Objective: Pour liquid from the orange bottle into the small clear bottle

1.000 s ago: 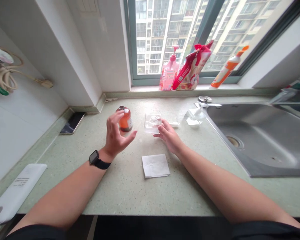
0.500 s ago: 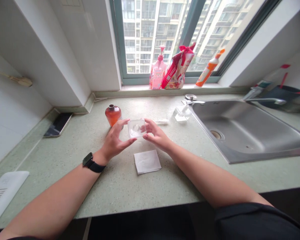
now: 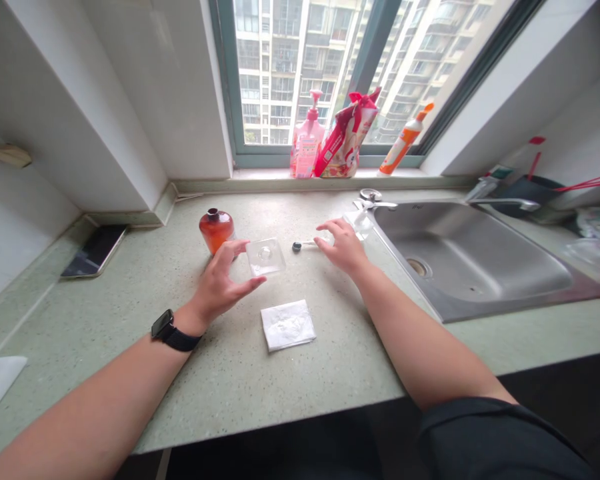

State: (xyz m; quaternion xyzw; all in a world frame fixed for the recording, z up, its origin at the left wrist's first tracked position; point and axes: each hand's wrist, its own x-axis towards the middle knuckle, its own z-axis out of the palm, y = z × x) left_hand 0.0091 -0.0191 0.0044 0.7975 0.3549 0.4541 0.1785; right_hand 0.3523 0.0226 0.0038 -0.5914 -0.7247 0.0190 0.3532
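My left hand [image 3: 230, 270] grips a clear, square-sided container [image 3: 266, 258] by its left side, thumb below and fingers above; a round ring shows in its middle. My right hand [image 3: 344, 245] is open over the counter, fingers spread, with nothing visible in them. Just left of its fingertips lies a slim item with a dark end [image 3: 297, 247], partly covered by the hand. Behind my right hand stands a clear pump dispenser [image 3: 363, 220], partly hidden. Behind my left fingers is an uncapped amber bottle [image 3: 217, 230] with orange-red contents. A folded white tissue [image 3: 289, 325] lies in front of the container.
To the right is a steel sink [image 3: 450, 313] with a faucet [image 3: 510, 202]. On the windowsill stand a pink pump bottle [image 3: 306, 143], a red bag [image 3: 347, 140] and an orange-and-white bottle [image 3: 403, 143]. A phone [image 3: 94, 252] lies at the left wall.
My right hand has let go of the clear container and moved right, toward the pump dispenser. My left hand alone keeps hold of the container. The view has shifted slightly.
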